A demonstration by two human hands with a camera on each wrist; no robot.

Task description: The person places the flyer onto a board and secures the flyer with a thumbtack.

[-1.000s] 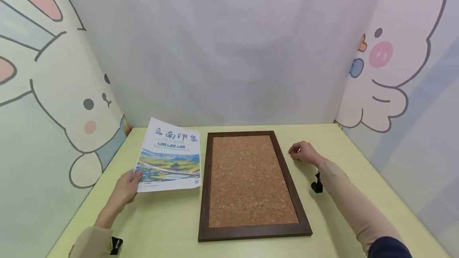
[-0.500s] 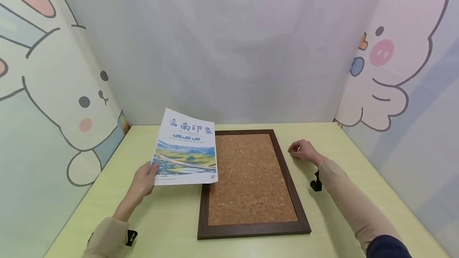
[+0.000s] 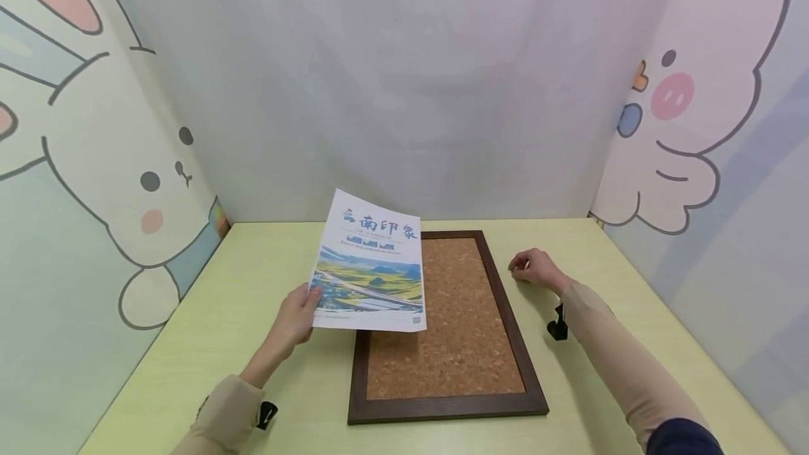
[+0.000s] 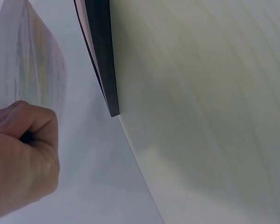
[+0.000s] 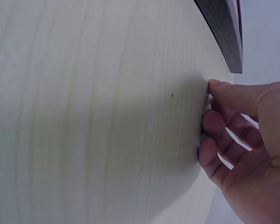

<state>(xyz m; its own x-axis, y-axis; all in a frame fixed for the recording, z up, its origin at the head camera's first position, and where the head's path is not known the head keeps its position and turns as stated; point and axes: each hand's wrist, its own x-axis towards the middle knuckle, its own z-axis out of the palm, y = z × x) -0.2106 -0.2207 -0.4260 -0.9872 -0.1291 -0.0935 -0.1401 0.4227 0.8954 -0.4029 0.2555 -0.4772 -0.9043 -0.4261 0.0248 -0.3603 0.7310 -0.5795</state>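
Observation:
My left hand [image 3: 296, 313] grips the lower left edge of a printed paper poster [image 3: 373, 265], thumb in front. The poster has blue lettering above a landscape picture. It is held tilted up above the left part of a corkboard [image 3: 461, 328] with a dark brown frame, hiding the board's upper left. In the left wrist view the fingers [image 4: 32, 121] curl at the poster's edge. To the right of the board, my right hand [image 3: 537, 269] rests with its loosely curled fingertips on the table. The right wrist view shows these fingers [image 5: 214, 123] bent, with no clear object between them.
The corkboard lies flat on a pale yellow wood-grain table [image 3: 303, 399]. A grey-white wall [image 3: 404, 90] rises behind, with cartoon-printed side walls [image 3: 95, 230] at left and right. Small black devices [image 3: 557, 325] are strapped at both wrists.
My left hand has carried the poster to the right, from beside the corkboard to over its left part. The right hand has stayed in place.

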